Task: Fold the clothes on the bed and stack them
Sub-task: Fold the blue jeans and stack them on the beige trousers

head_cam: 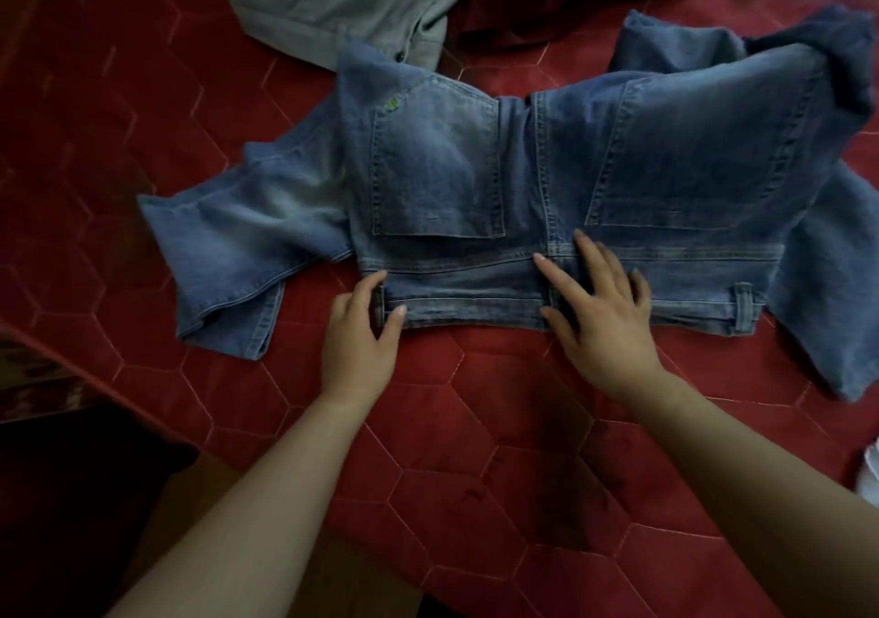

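On quilted red bedcover (475,427), right hand (600,315) presses faded denim jeans (666,151).

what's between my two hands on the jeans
Only the jeans waistband, flat on the red bedcover: the left hand pinches its end, the right hand presses its middle. The head view shows it.
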### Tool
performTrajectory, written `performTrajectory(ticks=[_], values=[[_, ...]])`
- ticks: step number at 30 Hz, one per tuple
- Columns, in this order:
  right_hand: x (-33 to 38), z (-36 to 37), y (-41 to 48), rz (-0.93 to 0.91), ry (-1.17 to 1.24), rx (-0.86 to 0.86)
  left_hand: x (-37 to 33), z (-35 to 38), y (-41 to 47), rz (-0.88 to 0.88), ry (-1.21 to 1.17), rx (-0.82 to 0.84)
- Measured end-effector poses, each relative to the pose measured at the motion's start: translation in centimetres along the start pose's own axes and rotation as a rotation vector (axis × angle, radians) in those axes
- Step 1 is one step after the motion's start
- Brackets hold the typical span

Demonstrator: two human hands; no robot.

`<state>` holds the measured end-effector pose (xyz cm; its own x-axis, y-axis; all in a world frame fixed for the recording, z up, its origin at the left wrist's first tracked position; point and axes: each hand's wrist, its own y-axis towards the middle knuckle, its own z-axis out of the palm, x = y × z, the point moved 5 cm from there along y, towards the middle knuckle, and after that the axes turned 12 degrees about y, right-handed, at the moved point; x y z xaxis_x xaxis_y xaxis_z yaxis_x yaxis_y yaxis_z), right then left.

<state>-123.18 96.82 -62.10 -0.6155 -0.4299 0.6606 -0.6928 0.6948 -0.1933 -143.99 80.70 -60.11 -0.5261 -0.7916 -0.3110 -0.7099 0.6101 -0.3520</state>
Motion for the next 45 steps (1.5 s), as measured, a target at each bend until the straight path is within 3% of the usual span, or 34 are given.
performTrajectory(ticks=[5, 14, 18, 24, 28, 32, 34, 39, 45], values=[[-0.3, -0.3, -0.1, -0.016, -0.012, 0.007, 0.2, -0.9, 0.1, 0.037, -0.145, -0.007], [0.0, -0.5, -0.4, 0.001, 0.01, 0.001, -0.6, -4.3, -0.2, 0.385, -0.226, 0.144], [-0.2, -1.2, -1.0, 0.002, 0.018, -0.006, -2.8, -4.7, 1.4, 0.565, -0.119, 0.25], [-1.3, -2.1, -2.3, 0.063, 0.013, -0.058, -7.4, -5.4, 5.8, 0.85, 0.213, 0.079], [-0.5, -4.1, -3.5, 0.145, 0.054, -0.062, -9.2, -7.2, 6.8, 0.843, 0.183, 0.141], [4.4, -8.8, -4.9, 0.189, 0.191, -0.105, -11.5, -13.4, 5.0, 0.704, 0.054, -0.043], [8.6, -12.1, -5.8, 0.153, 0.24, -0.137, -14.4, -17.7, 2.8, 0.652, -0.075, -0.056], [18.0, -20.7, -7.4, 0.052, 0.227, -0.246, -23.7, -29.5, -5.1, 0.779, -0.259, -0.057], [23.8, -25.1, -9.3, 0.095, 0.388, -0.183, -30.2, -41.8, -11.2, 0.789, -0.323, -0.193]])
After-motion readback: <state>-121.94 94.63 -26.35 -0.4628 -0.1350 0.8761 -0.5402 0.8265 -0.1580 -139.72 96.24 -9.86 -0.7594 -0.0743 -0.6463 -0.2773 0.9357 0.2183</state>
